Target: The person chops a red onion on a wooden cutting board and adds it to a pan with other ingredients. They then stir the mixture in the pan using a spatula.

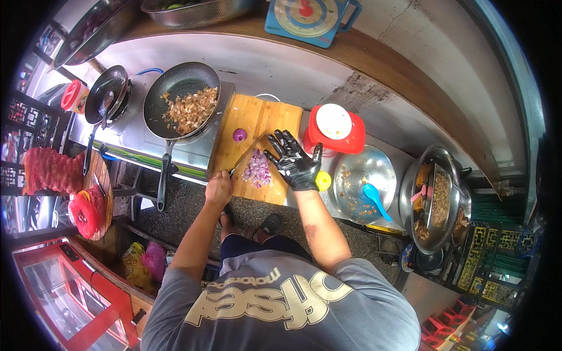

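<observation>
On the wooden cutting board (281, 116) lies a heap of chopped red onion (257, 169), with a peeled piece of red onion (239, 135) farther up to its left. My left hand (219, 189), bare, grips the handle of a knife (249, 152) at the board's left edge. The blade slants up and right across the board, just above the chopped pieces. A black glove covers my right hand (293, 160). Its fingers are spread over the right part of the board, holding nothing, and small bits cling to the glove. A yellow-green round object (323, 180) sits beside its wrist.
Left of the board, a frying pan (180, 79) with browned chopped food and a smaller pan (99, 83) stand on a stove. To the right are a red container (353, 136), a steel bowl (369, 160) with a blue spoon (375, 202), and a larger basin (408, 210). A shelf (373, 57) overhangs.
</observation>
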`<state>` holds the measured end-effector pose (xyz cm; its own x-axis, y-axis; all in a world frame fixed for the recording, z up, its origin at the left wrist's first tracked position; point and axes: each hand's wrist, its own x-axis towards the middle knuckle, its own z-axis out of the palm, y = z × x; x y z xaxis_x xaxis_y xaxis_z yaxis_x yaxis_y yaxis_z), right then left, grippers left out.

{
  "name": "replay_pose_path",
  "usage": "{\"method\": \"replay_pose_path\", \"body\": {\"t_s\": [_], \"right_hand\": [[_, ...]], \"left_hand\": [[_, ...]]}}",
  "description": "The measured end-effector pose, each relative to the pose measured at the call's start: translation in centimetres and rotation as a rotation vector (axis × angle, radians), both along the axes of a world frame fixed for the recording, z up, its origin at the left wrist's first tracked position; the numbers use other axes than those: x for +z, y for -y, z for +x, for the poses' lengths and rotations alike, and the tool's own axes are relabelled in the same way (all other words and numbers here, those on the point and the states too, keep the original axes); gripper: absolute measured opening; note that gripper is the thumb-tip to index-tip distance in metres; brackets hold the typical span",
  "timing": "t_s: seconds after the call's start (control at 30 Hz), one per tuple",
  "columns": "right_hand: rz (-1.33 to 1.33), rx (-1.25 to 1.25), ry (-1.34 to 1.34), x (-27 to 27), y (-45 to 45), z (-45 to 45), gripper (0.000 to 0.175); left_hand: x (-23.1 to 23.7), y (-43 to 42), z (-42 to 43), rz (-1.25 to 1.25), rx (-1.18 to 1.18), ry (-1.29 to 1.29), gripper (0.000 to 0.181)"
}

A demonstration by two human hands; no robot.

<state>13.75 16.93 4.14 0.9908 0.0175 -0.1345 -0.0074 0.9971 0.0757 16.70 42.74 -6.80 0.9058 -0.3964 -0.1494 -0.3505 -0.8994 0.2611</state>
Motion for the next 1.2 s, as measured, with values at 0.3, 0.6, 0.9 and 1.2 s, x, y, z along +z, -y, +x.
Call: {"method": "replay_pose_path", "body": {"t_s": [0.3, 0.6, 0.9, 1.2], "right_hand": [[-0.104, 0.031, 0.14, 0.6, 0.4, 1.1, 0.085], [-2.128, -0.206, 0.048, -12.0, -0.1, 1.1, 0.022], [-2.462, -0.131, 0.098, -13.5, -0.1, -1.1, 0.105], [-2.919, 0.279, 0.322, -12.0, -3.8, 1.2, 0.102]], "left_hand": [[3.4, -1.0, -1.8, -0.12, 0.084, -0.096, 0.034], [2.4, -1.2, -1.6, -0.153, 0.122, -0.021, 0.031], [1.2, 0.7, -0.9, 0.02, -0.022, -0.122, 0.037], [-0.3, -5.7, -6.1, -0.401, 0.304, -0.506, 0.038]]}}
